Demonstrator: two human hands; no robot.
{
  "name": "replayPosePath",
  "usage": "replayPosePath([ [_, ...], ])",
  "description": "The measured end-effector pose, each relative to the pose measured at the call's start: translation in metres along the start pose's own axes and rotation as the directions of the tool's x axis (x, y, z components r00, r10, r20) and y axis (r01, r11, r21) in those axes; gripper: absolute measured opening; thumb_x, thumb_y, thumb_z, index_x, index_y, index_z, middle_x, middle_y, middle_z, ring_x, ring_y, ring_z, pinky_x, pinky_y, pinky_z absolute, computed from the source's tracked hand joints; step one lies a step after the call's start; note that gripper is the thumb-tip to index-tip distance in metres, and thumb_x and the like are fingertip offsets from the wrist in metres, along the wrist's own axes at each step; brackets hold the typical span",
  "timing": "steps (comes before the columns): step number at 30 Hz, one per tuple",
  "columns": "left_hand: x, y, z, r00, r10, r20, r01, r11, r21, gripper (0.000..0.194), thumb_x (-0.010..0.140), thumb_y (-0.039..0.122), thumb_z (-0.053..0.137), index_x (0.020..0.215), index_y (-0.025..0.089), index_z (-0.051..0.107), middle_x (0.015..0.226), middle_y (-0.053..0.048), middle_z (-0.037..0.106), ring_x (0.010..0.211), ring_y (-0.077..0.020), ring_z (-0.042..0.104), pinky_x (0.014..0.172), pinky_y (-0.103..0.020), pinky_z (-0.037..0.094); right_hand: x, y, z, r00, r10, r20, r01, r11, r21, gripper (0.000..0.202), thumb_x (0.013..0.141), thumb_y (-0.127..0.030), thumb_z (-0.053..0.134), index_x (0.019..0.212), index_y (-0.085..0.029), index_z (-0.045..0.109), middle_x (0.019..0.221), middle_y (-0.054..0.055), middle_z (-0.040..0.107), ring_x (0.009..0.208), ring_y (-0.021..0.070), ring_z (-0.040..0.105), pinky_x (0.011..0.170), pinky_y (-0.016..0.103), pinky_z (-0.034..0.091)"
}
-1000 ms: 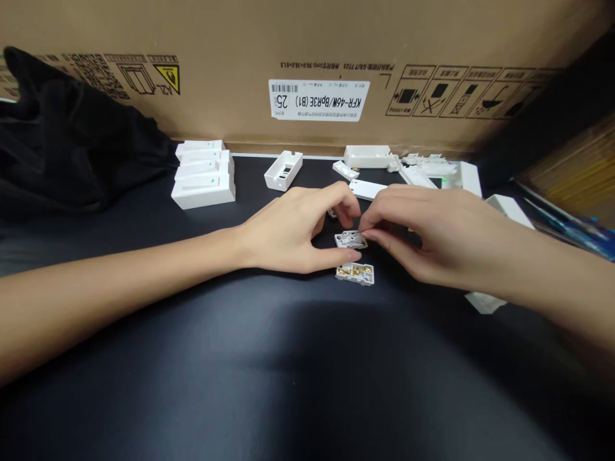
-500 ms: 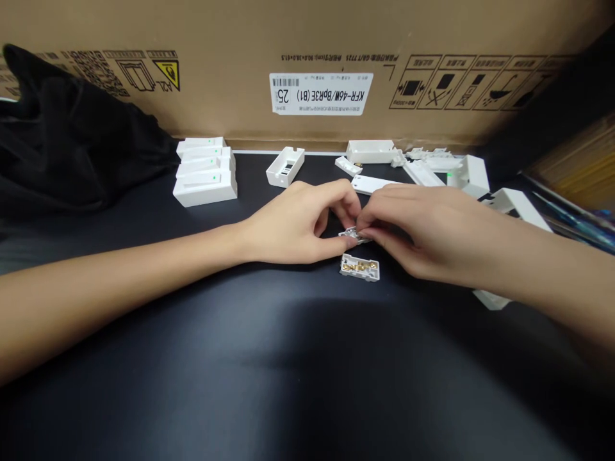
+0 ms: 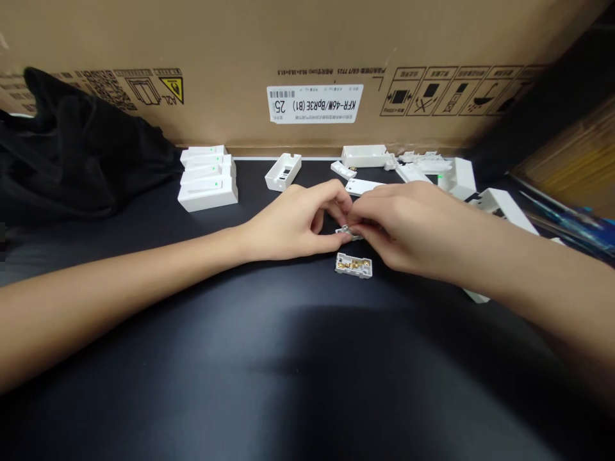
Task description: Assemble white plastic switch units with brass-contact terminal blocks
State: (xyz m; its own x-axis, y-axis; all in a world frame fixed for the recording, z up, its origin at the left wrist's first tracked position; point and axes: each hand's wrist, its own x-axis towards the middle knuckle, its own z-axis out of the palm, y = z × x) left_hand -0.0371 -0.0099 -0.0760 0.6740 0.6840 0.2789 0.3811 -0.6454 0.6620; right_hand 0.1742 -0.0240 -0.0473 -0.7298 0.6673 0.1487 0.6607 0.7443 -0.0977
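Note:
Between thumb and fingers, my left hand [image 3: 307, 221] holds a small white plastic switch part [image 3: 342, 230] just above the dark table. My right hand [image 3: 408, 221] meets it from the right, thumb and fingertips pinched together at the part's right end. Its own fingers hide what lies in that pinch. Just nearer to me, a white switch base [image 3: 354, 274] with brass contacts inside lies face up on the table, apart from both hands.
Several white rocker switches [image 3: 209, 192] with green dots stand in a row at left. Behind my hands lie a white housing [image 3: 283, 173], a flat white plate [image 3: 362, 186] and more white pieces [image 3: 461, 179]. A cardboard box [image 3: 216, 38] backs the table; black cloth [image 3: 86, 153] lies far left.
The view has shifted slightly, so things sit a little further left in it. Both hands keep nearly the same pose at the small white part, with the right fingertips still pinched there.

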Motion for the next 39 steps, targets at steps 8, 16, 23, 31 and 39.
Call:
replayPosePath([
  [8, 0.000, 0.000, 0.000, 1.000, 0.006, -0.001, -0.006, 1.000, 0.005, 0.025, 0.087, 0.028, 0.072, 0.105, 0.020, 0.058, 0.094, 0.000, 0.075, 0.051, -0.0050, 0.050, 0.054, -0.021, 0.041, -0.007, 0.010, -0.019, 0.998, -0.049, -0.046, 0.054, 0.994, 0.098, 0.018, 0.089, -0.023, 0.057, 0.084, -0.022, 0.074, 0.064, 0.001, 0.067, 0.054, 0.0166, 0.054, 0.059, 0.032, 0.034],
  [16, 0.000, -0.001, -0.001, 1.000, 0.026, -0.001, -0.026, 0.996, 0.082, 0.022, 0.088, 0.031, 0.072, 0.101, 0.021, 0.058, 0.072, 0.006, 0.065, 0.051, -0.0075, 0.052, 0.056, -0.023, 0.042, -0.002, 0.008, -0.015, 0.982, -0.148, -0.116, 0.159, 0.982, 0.097, 0.018, 0.088, -0.018, 0.054, 0.081, -0.022, 0.070, 0.073, 0.002, 0.071, 0.061, 0.0161, 0.057, 0.060, 0.030, 0.037],
  [23, 0.000, -0.003, -0.001, 0.999, 0.031, -0.014, -0.029, 0.988, 0.149, 0.022, 0.087, 0.034, 0.071, 0.095, 0.022, 0.055, 0.059, 0.008, 0.053, 0.051, -0.0110, 0.053, 0.054, -0.026, 0.038, 0.000, 0.001, -0.011, 0.990, -0.063, -0.130, 0.082, 0.987, 0.142, 0.010, 0.084, -0.014, 0.056, 0.085, -0.024, 0.059, 0.071, -0.001, 0.068, 0.058, 0.0153, 0.057, 0.058, 0.030, 0.038],
  [31, 0.000, -0.003, 0.000, 0.999, 0.046, -0.009, -0.045, 0.989, 0.139, 0.021, 0.087, 0.033, 0.071, 0.097, 0.021, 0.057, 0.067, 0.007, 0.060, 0.055, -0.0101, 0.055, 0.058, -0.024, 0.040, 0.002, 0.000, -0.004, 0.990, -0.001, -0.141, 0.015, 0.995, 0.099, 0.019, 0.079, -0.014, 0.057, 0.080, -0.025, 0.042, 0.066, -0.002, 0.060, 0.051, 0.0154, 0.049, 0.055, 0.031, 0.035],
  [39, 0.000, -0.005, 0.001, 0.999, 0.050, 0.006, -0.051, 0.981, 0.190, 0.015, 0.088, 0.034, 0.069, 0.091, 0.021, 0.062, 0.061, 0.007, 0.056, 0.054, -0.0101, 0.053, 0.055, -0.024, 0.035, -0.003, -0.001, -0.009, 0.993, 0.062, -0.099, -0.041, 0.977, 0.209, 0.010, 0.083, -0.015, 0.059, 0.084, -0.024, 0.055, 0.070, -0.002, 0.068, 0.055, 0.0157, 0.058, 0.056, 0.029, 0.040],
])
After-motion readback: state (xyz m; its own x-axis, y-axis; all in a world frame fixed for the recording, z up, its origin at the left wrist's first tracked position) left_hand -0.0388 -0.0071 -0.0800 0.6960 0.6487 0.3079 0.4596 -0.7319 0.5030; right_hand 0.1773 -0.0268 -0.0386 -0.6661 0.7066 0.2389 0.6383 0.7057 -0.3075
